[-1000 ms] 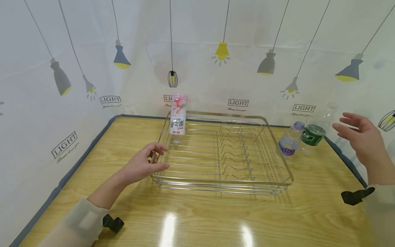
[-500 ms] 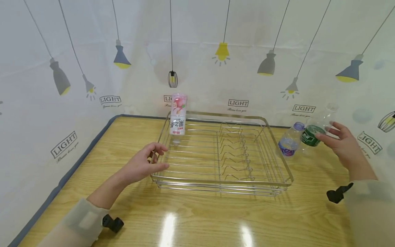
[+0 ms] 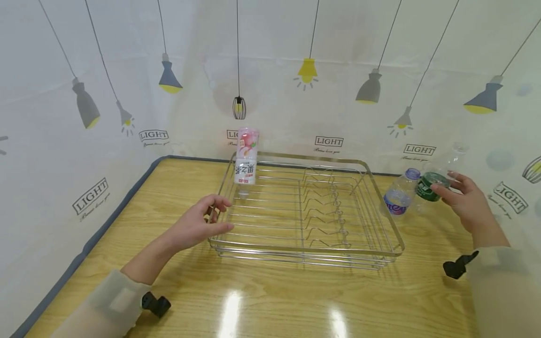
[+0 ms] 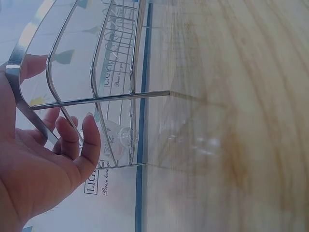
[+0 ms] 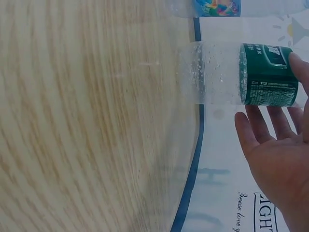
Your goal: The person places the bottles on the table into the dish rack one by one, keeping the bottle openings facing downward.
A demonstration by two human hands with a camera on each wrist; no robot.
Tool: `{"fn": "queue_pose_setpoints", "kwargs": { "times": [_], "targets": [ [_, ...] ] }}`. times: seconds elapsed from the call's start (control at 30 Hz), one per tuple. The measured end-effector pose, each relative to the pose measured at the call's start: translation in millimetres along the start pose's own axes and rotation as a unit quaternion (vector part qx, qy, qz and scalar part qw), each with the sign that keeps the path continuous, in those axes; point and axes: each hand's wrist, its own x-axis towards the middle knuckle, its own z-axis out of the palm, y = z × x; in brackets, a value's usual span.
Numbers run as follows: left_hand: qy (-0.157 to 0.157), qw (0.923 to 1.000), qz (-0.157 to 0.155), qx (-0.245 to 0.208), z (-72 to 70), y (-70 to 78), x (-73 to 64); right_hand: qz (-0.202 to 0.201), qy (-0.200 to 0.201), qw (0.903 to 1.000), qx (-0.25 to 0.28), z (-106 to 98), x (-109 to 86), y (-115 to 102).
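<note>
My left hand (image 3: 197, 224) has its fingers and thumb curled loosely round the left rim of a wire dish rack (image 3: 302, 249); the rim crosses the palm in the left wrist view. At the right, my right hand (image 3: 469, 204) holds a clear plastic bottle with a green label (image 5: 269, 75). Its thumb lies on the label, and some fingertips are hidden behind the bottle, which stands upright on the table. Just left of it is a bottle with a purple neck and label (image 3: 397, 197). An upside-down bottle with a pink peach label (image 3: 246, 157) leans at the rack's back left.
The wood-grain table (image 3: 270, 300) reaches back to a white cloth (image 3: 279, 108) printed with lamps. A dark blue strip (image 3: 112, 206) runs along its edge. Wire plate dividers (image 3: 323, 216) stand up inside the rack's right half.
My right hand has moved left and slightly down to the green-labelled bottle, its thumb coming onto the label. The left hand stays at the rack's rim. The head view has shifted slightly.
</note>
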Motion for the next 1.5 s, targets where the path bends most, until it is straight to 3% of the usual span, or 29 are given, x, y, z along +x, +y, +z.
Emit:
{"fn": "queue_pose_setpoints", "kwargs": {
  "times": [0.23, 0.37, 0.5, 0.67, 0.77, 0.87, 1.03, 1.23, 1.4, 1.5],
  "targets": [
    [-0.005, 1.0, -0.004, -0.005, 1.4, 0.5, 1.6, 0.007, 0.056, 0.9984, -0.004, -12, -11.2, -7],
    [-0.003, 0.9999, -0.012, -0.001, 0.7, 1.8, 1.1, -0.002, 0.107, 0.9934, 0.041, -18, -20.3, -26],
    [0.0, 0.9999, -0.01, 0.005, -1.5, 4.1, 0.0, -0.052, 0.144, 0.9788, 0.137, -23, -26.5, -48],
    [0.001, 0.9998, -0.016, 0.01, -5.8, 4.4, -1.3, -0.13, 0.146, 0.9572, 0.213, -24, -36.7, -78],
    [0.002, 0.9995, -0.031, 0.008, -9.1, 2.6, -1.8, -0.183, 0.123, 0.9395, 0.262, -21, -41.8, -95],
    [0.006, 0.9992, -0.038, 0.012, -12.8, 3.4, -2.4, -0.229, 0.091, 0.928, 0.279, -12, -46.2, -111],
    [0.036, 0.9991, -0.006, 0.024, -20.3, 14.6, -0.1, -0.272, 0.02, 0.9187, 0.286, 8, -57.8, -139],
    [0.068, 0.9967, 0.041, 0.016, -28.2, 39.1, 11.3, -0.27, -0.067, 0.9274, 0.25, 37, -74.7, -166],
    [0.053, 0.9964, 0.064, -0.013, -21.0, 57.3, 24.0, -0.289, -0.126, 0.9325, 0.176, 65, -84.6, -182],
    [0.033, 0.9957, 0.078, -0.036, -11.1, 68.0, 30.5, -0.305, -0.136, 0.9374, 0.099, 81, -90.4, -190]
  ]
}}
